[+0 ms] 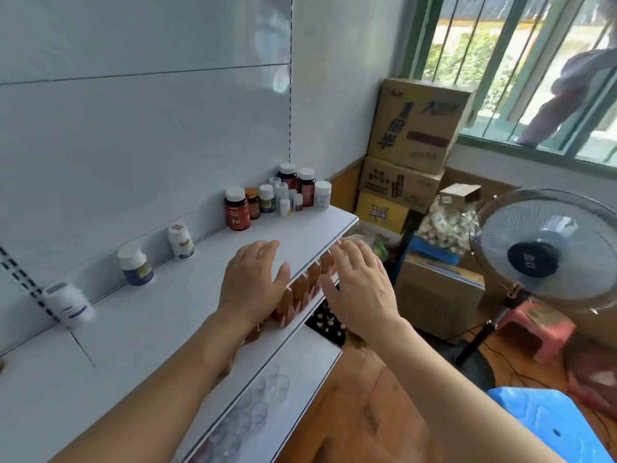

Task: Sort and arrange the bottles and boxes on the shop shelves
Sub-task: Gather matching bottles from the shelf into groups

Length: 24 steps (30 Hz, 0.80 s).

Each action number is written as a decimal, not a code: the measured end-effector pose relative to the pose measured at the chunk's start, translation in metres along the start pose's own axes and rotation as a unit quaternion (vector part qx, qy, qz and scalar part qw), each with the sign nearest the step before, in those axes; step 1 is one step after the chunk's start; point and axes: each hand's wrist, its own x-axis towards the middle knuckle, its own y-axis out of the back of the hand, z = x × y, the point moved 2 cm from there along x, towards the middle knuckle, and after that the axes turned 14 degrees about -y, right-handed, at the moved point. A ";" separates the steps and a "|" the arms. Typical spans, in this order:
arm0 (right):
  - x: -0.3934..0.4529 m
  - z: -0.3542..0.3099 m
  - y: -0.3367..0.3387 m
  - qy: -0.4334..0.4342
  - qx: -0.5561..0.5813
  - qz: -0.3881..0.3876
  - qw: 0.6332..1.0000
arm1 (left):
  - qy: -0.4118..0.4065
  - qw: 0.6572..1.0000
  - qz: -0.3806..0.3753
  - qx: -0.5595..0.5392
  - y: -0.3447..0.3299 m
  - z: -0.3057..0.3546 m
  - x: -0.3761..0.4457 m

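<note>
head view: my left hand [252, 282] and right hand [359, 289] both flat, fingers straight, holding nothing, one each side of row of brown boxes [302, 292] at front edge of white shelf [160, 315]. step: squeezing row straight, i think. next: push palms in gently, keep boxes off edge. pill bottles [287, 195] wait at back corner.

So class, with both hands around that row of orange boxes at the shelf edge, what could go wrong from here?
1. The orange boxes stand right at the shelf lip; a nudge from the left hand or right hand could tip them off.
2. Falling boxes might hit the dark bottles on the shelf below.
</note>
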 end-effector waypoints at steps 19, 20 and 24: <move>0.301 0.049 -0.107 0.093 0.011 -0.037 0.995 | 0.056 0.998 0.013 0.019 -0.126 -0.083 0.228; 0.312 0.050 -0.111 0.101 0.019 -0.041 0.994 | 0.056 0.998 0.009 0.021 -0.132 -0.084 0.235; 0.361 0.053 -0.131 0.135 0.024 -0.082 0.987 | 0.063 0.997 -0.002 0.048 -0.155 -0.094 0.263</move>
